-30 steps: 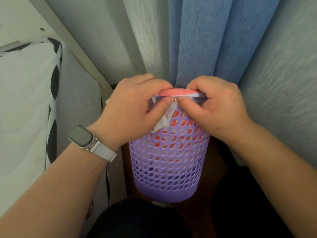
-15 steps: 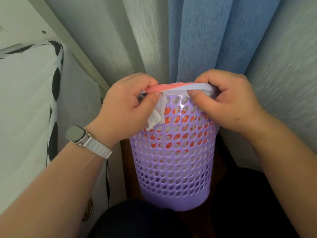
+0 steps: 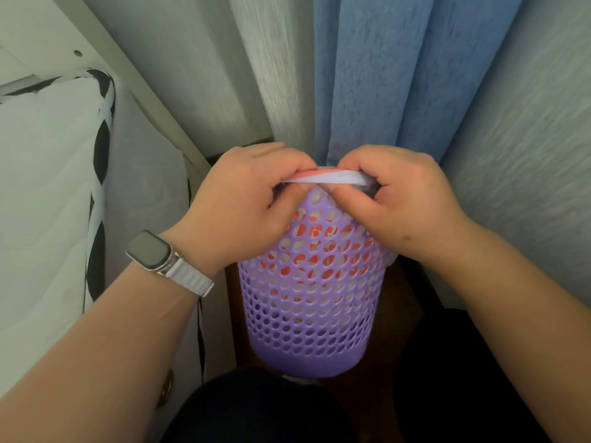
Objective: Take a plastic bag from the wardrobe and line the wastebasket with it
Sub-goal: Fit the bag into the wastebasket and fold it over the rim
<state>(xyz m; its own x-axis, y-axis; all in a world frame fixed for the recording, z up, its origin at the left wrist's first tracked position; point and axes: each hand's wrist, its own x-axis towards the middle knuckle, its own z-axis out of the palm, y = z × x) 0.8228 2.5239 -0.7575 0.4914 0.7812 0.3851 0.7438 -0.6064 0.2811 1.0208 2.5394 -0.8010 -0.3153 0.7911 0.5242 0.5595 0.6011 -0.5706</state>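
A purple perforated wastebasket (image 3: 311, 318) stands on the dark floor right in front of me. A white and red plastic bag (image 3: 329, 178) sits inside it; red shows through the holes and the bag's edge is stretched over the near rim. My left hand (image 3: 243, 206) pinches the bag edge at the rim's left side. My right hand (image 3: 396, 203) pinches it at the right side, thumb pressed against the basket wall. The two hands nearly touch and hide most of the rim.
A white bed or cushion with black-and-white trim (image 3: 48, 193) fills the left. Blue curtains (image 3: 399, 75) and pale grey drapes (image 3: 198, 65) hang just behind the basket. My dark-clothed knees (image 3: 256, 410) are below. The basket sits in a narrow gap.
My hands spread apart along the rim half a second ago, then came back together. The loose white flap that hung on the front is no longer seen.
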